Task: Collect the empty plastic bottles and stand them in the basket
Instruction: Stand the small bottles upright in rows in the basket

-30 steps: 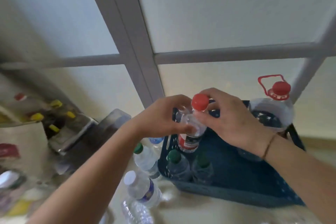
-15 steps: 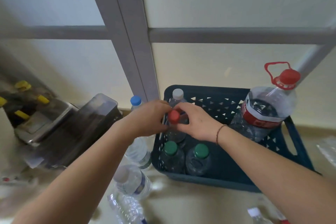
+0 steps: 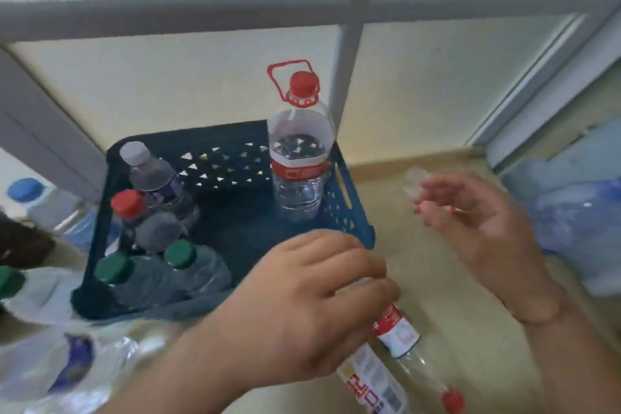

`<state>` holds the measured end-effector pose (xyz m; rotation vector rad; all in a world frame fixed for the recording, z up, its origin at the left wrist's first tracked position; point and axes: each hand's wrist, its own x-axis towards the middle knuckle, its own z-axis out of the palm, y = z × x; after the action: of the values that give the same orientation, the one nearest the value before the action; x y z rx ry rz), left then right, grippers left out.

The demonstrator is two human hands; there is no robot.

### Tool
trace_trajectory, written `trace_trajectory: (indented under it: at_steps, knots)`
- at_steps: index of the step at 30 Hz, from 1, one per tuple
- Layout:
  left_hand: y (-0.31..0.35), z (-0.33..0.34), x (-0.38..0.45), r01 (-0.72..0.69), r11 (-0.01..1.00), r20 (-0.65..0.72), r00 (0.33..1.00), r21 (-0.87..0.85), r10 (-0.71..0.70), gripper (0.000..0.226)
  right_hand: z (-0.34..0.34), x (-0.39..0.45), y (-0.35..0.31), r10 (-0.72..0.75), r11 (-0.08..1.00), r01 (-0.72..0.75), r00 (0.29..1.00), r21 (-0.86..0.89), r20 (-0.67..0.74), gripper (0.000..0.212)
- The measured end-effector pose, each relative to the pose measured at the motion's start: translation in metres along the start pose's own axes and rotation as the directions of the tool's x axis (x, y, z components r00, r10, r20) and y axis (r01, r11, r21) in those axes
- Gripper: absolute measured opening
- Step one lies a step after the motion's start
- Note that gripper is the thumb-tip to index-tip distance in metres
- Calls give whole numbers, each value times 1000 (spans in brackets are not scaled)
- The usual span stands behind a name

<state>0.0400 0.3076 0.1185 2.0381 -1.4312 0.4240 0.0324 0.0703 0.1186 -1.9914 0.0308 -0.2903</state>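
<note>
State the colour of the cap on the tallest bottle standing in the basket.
Red, matching its carry handle. The tallest bottle's cap shows clearly in the head view, above the dark blue basket.

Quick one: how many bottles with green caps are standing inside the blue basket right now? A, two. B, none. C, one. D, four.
A: two green caps show side by side at the near left corner of the basket; the other caps in it are red or white.
</note>
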Motion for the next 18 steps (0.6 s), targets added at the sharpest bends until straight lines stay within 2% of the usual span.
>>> trace_trajectory:
  at_steps: [1, 2, 3, 5, 6, 9, 10, 12, 14, 15, 18]
  knots:
    - [2, 28, 5, -31, 999, 86, 996, -12, 32, 16, -20, -18, 22, 88, 995, -91, 994, -34, -68, 33]
    - [3, 56, 8, -50, 999, 182, 982, -6, 51, 16, -37, -38, 43, 169, 983, -176, 979, -52, -117, 22]
    - [1, 86, 9, -67, 998, 290, 955, 13, 60, 18, -49, -60, 65, 248, 964, -260, 957, -62, -148, 19]
    - [-8, 142, 6, -98, 995, 515, 854, 33, 67, 26, -59, -111, 109, 398, 901, -418, 902, -112, -165, 47]
    - [-15, 165, 4, -109, 994, 610, 789, 26, 71, 31, -57, -136, 128, 481, 861, -496, 866, -114, -134, 54]
    - [-34, 209, 4, -59, 998, 825, 566, 22, 15, 57, -41, -188, 168, 666, 745, -665, 743, -42, 58, 56]
    - [-36, 217, 6, -47, 998, 863, 505, 45, -15, 65, -38, -198, 177, 680, 729, -684, 723, -12, 126, 55]
    - [-34, 228, 15, -110, 988, 901, 431, 104, -47, 75, -35, -203, 190, 664, 731, -682, 714, 8, 224, 60]
    - [-29, 236, 24, -189, 970, 915, 397, 154, -68, 80, -36, -202, 201, 653, 729, -682, 718, 55, 243, 62]
    - [-28, 239, 27, -205, 964, 913, 402, 170, -76, 78, -37, -201, 206, 651, 731, -679, 724, 71, 228, 60]
    - [-26, 244, 33, -178, 967, 876, 476, 183, -78, 68, -40, -197, 212, 627, 755, -648, 759, 103, 176, 53]
